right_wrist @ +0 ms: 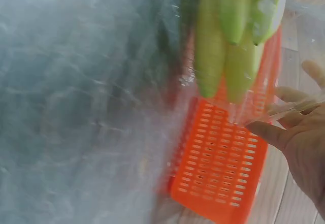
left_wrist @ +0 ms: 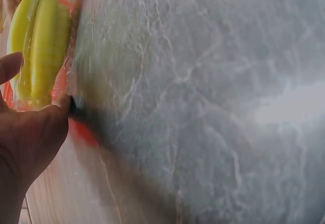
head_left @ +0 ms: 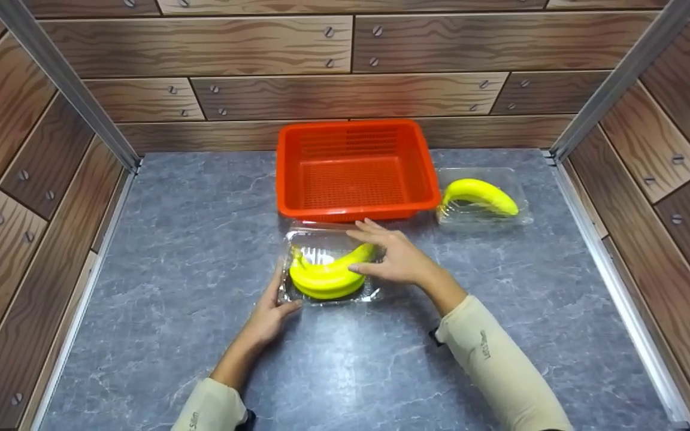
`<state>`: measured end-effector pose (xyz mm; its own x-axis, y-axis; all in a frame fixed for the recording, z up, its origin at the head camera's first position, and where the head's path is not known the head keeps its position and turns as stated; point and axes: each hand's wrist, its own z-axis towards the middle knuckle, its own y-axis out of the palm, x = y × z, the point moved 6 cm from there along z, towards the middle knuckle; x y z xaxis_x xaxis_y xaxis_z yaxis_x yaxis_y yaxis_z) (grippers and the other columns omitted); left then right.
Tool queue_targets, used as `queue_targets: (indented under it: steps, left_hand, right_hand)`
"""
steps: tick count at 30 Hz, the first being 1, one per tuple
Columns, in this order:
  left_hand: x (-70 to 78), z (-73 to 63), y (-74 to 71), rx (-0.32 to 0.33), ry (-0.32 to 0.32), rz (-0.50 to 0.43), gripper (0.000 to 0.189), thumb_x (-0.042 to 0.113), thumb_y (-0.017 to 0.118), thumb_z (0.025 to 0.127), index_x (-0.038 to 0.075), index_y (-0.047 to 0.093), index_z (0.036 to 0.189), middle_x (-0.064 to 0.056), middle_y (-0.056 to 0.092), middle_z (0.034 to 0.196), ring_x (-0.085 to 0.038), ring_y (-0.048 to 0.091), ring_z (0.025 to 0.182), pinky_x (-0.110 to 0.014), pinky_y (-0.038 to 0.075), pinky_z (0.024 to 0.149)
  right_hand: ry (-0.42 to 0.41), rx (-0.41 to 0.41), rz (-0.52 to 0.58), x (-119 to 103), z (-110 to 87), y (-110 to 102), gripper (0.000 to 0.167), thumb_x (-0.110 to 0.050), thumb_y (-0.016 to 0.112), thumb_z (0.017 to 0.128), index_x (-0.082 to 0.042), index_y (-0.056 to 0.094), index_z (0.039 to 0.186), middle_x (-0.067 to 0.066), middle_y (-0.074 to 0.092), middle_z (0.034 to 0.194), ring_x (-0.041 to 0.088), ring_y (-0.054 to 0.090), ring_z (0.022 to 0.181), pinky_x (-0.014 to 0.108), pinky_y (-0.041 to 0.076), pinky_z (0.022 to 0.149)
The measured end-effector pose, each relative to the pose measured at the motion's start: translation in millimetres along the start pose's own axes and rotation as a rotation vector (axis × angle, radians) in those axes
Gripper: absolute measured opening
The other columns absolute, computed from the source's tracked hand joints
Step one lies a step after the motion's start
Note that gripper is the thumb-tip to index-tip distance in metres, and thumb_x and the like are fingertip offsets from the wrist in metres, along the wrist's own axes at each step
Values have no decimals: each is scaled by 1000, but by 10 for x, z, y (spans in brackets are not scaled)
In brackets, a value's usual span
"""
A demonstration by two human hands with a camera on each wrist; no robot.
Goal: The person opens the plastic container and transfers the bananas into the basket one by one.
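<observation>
A clear plastic clamshell container with a bunch of yellow bananas inside is in front of the red basket. My left hand grips its left end, thumb at the near corner and fingers along the side. In the left wrist view, that thumb and fingers show at the container's end. My right hand is at the right end, fingers spread over the far corner and thumb over the bananas. In the right wrist view, a clear plastic edge passes between the right thumb and fingers.
The red slotted plastic basket stands against the back wall. To its right, a second clear container holds a single curved banana. Wood-patterned panels and metal rails bound the grey marbled surface.
</observation>
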<state>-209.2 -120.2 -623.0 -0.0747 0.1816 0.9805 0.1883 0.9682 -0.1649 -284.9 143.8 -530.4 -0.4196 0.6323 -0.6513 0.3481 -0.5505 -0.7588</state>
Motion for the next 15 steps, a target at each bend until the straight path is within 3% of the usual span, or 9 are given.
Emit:
queue_targets:
  steps: [5, 8, 12, 15]
  left_hand:
    - [21, -13, 34, -5, 20, 51, 93, 3, 67, 94, 11, 17, 172, -16, 14, 180, -41, 13, 168, -58, 8, 137]
    - [33, -20, 57, -16, 24, 78, 88, 2, 64, 96, 13, 20, 172, -15, 18, 180, -40, 16, 167, -58, 11, 137]
    - [45, -21, 39, -8, 16, 98, 88, 1, 60, 96, 24, 21, 172, -6, 19, 181, -36, 18, 168, -56, 13, 137]
    - [49, -38, -2, 8, 7, 92, 90, 1, 59, 96, 30, 21, 172, 0, 18, 181, -33, 17, 168, -56, 12, 138]
  right_hand:
    - [8, 59, -2, -80, -24, -172, 72, -55, 77, 93, -23, 59, 155, 8, 47, 168, 34, 39, 161, 71, 25, 130]
    - [-14, 115, -62, -138, -68, -266, 66, -52, 77, 95, -21, 63, 151, 10, 56, 162, 34, 49, 155, 66, 35, 127]
    - [-108, 242, -228, -266, -100, -361, 58, -52, 77, 95, -20, 71, 143, 10, 70, 147, 33, 66, 138, 60, 55, 111]
    - [-223, 405, -355, -379, -99, -408, 52, -49, 81, 90, -17, 78, 131, 10, 79, 130, 32, 77, 119, 53, 64, 93]
